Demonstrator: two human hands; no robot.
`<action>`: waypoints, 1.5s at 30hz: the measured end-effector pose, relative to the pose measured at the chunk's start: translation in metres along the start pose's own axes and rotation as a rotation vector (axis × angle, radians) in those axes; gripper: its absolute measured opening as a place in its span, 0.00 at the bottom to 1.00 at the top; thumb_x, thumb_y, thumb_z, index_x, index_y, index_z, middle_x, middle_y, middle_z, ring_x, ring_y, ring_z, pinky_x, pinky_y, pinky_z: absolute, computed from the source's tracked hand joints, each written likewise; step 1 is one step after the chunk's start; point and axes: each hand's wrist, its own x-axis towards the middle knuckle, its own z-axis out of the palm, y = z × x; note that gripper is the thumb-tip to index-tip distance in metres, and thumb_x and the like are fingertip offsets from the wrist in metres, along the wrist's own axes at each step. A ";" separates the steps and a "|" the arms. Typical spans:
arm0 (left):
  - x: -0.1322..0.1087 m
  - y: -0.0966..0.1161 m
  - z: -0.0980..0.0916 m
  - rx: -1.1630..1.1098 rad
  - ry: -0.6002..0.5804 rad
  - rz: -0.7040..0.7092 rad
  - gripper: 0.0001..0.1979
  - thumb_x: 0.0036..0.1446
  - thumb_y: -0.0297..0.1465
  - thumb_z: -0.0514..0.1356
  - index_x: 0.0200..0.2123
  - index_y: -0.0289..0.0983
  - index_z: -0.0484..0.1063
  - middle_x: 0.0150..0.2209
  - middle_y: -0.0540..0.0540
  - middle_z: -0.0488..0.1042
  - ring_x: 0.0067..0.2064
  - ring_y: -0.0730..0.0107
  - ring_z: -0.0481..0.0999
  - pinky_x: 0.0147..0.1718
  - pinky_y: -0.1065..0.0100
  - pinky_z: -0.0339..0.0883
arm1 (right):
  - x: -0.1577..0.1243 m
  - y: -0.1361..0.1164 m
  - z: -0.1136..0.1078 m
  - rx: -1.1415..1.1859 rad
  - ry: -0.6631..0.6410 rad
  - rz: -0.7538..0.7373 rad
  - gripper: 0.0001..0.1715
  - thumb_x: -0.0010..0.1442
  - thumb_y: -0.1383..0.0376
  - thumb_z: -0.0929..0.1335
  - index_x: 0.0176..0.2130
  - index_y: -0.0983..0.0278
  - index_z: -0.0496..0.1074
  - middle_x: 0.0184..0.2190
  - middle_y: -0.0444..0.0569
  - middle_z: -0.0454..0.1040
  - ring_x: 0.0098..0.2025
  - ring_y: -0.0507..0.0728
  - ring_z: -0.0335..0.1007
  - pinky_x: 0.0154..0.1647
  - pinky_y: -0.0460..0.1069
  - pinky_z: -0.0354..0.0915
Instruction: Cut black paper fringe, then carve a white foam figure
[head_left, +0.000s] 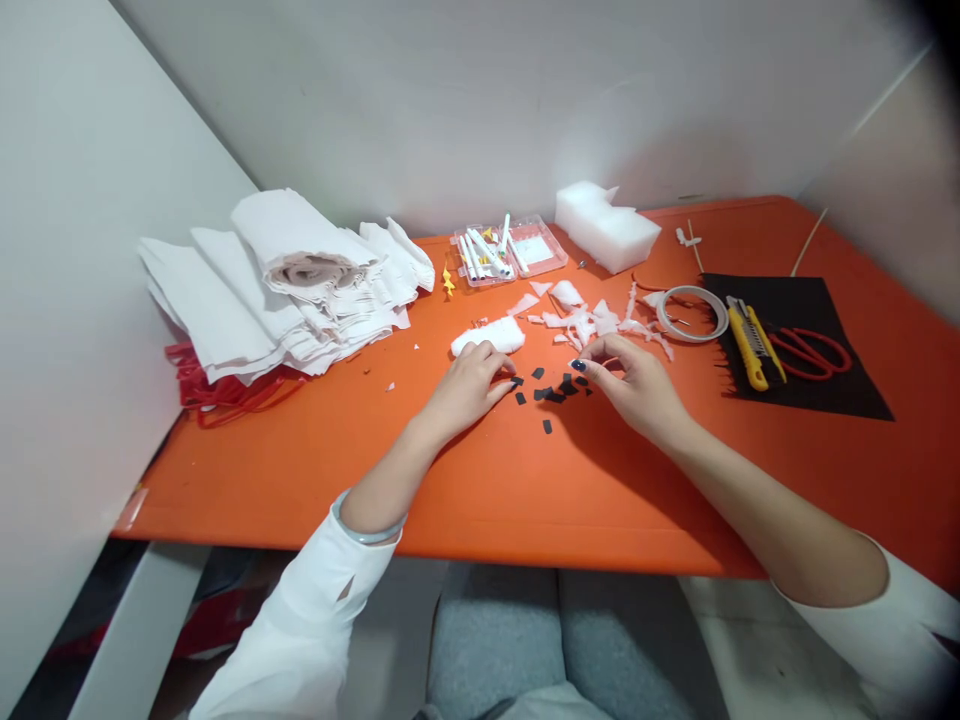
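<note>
Small black pieces (pixel 553 393) lie scattered on the orange table between my hands. My left hand (pixel 474 382) rests at their left side, its thumb and fingertips near one black piece, fingers apart. Just behind its fingertips lies a white foam piece (pixel 499 337) with a rounded shape. My right hand (pixel 619 378) is at the right of the pieces, with thumb and index finger pinched together; a small dark bit shows at the fingertips, too small to make out clearly. White foam scraps (pixel 581 322) are strewn behind my right hand.
White paper or cloth sheets (pixel 300 270) are piled at the left over red plastic. A marker case (pixel 536 252) and a foam block (pixel 606 228) stand at the back. Rightward are a tape roll (pixel 712 332), yellow cutter (pixel 752 345), red scissors (pixel 829 368) and black sheet (pixel 817 302).
</note>
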 end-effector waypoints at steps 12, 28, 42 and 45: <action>-0.001 0.000 0.001 -0.122 -0.014 -0.034 0.04 0.58 0.32 0.59 0.34 0.38 0.70 0.38 0.45 0.69 0.44 0.60 0.67 0.45 0.60 0.62 | -0.002 -0.002 0.000 -0.013 -0.066 0.024 0.07 0.59 0.62 0.65 0.30 0.62 0.67 0.31 0.47 0.71 0.33 0.55 0.68 0.37 0.51 0.65; -0.002 0.004 0.000 -0.118 -0.026 -0.038 0.06 0.58 0.32 0.59 0.38 0.38 0.72 0.40 0.43 0.72 0.45 0.59 0.68 0.46 0.59 0.63 | 0.002 -0.002 -0.002 -0.009 -0.007 0.012 0.08 0.60 0.61 0.66 0.30 0.62 0.67 0.30 0.46 0.71 0.32 0.54 0.67 0.36 0.50 0.64; -0.002 0.004 -0.001 -0.111 -0.022 -0.083 0.05 0.57 0.33 0.60 0.35 0.38 0.71 0.39 0.44 0.71 0.45 0.59 0.69 0.46 0.58 0.63 | 0.006 0.005 -0.004 0.007 0.030 0.015 0.10 0.60 0.58 0.66 0.32 0.62 0.68 0.33 0.48 0.71 0.35 0.56 0.67 0.38 0.52 0.64; -0.002 0.004 -0.001 -0.107 -0.032 -0.089 0.04 0.57 0.32 0.60 0.35 0.38 0.71 0.39 0.43 0.71 0.45 0.59 0.69 0.45 0.58 0.63 | 0.005 0.006 -0.003 0.004 0.030 0.012 0.11 0.60 0.57 0.66 0.31 0.62 0.68 0.32 0.48 0.71 0.34 0.56 0.67 0.37 0.52 0.64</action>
